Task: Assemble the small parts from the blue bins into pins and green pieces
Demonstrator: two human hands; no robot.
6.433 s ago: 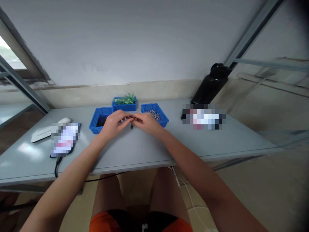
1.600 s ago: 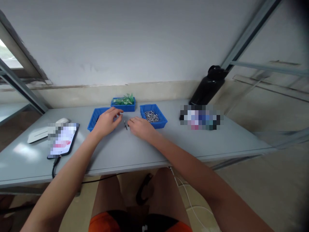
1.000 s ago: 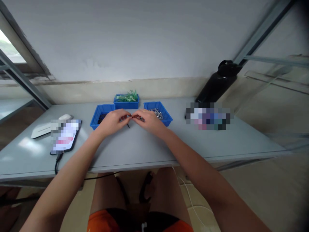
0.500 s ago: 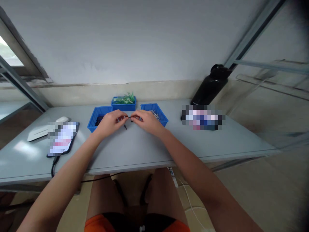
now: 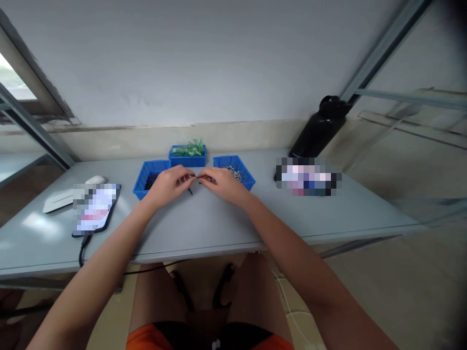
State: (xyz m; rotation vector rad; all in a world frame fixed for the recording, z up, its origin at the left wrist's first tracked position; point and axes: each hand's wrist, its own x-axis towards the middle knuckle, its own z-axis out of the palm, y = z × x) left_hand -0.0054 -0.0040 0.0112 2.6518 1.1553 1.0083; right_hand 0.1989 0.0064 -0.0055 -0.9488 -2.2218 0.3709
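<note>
While pinching a small dark part (image 5: 197, 177) between the left hand (image 5: 170, 185) and the right hand (image 5: 223, 184), had both sets of fingertips nearly meeting above the grey table (image 5: 204, 223). Held the left thumb and forefinger pressed on one end of the part, the right thumb and forefinger on the other, with the remaining fingers loosely curled. Could not tell the exact kind of part, given fingertips over most of it. Saw a black pin-like piece (image 5: 190, 191) lying on the table just below the left fingertips. Counted three blue bins grouped about the hands. Found small dark pieces (image 5: 150, 181) on the floor of the left bin (image 5: 142, 176), partly hidden behind the left hand. Noted green and clear plastic strips (image 5: 190, 148) heaped above the rim of the back bin (image 5: 188, 161). Made out silvery screw-like pieces (image 5: 234, 171) piled in the right bin (image 5: 247, 180), partly covered by the right hand. Noticed a black bottle (image 5: 318, 129) well to the right, behind a pixelated device (image 5: 308, 177), and, far left, a phone (image 5: 97, 211) with a black cable (image 5: 82, 249) attached, near a white mouse (image 5: 95, 180).
</note>
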